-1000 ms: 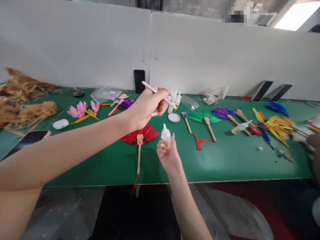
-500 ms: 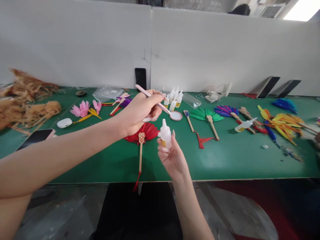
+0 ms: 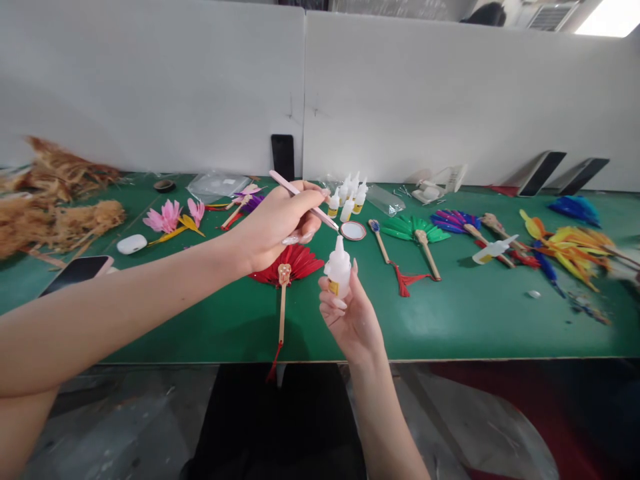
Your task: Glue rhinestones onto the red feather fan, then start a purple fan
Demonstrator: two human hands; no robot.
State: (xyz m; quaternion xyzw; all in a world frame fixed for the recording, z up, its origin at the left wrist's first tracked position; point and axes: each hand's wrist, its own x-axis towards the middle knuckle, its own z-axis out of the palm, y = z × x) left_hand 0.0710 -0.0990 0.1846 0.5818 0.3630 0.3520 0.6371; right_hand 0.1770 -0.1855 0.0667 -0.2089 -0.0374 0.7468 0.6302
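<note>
My left hand [image 3: 290, 217] pinches pink tweezers [image 3: 285, 181], their tip pointing down to the right. Just below that tip is the nozzle of a white glue bottle [image 3: 340, 273] with a yellow label. My right hand [image 3: 355, 313] holds this bottle upright. Whether tip and nozzle touch, I cannot tell. Partly under my left hand lies a red feather fan [image 3: 303, 263] with a wooden handle and red tassel. Beyond the bottle are a round white disc with a reddish rim [image 3: 353, 231] and several upright glue bottles [image 3: 359, 199].
A green feather fan [image 3: 415, 230] and a purple-blue one [image 3: 455, 221] lie to the right, near another glue bottle [image 3: 495, 249] on its side. Yellow-orange feathers [image 3: 570, 247] are further right. Pink feathers [image 3: 164, 217], a phone [image 3: 77, 275] and brown fibre [image 3: 75, 220] occupy the left.
The bottle in my right hand has shifted slightly right. The tweezers' tip, earlier over the edge of the round disc, is now just above the bottle's nozzle.
</note>
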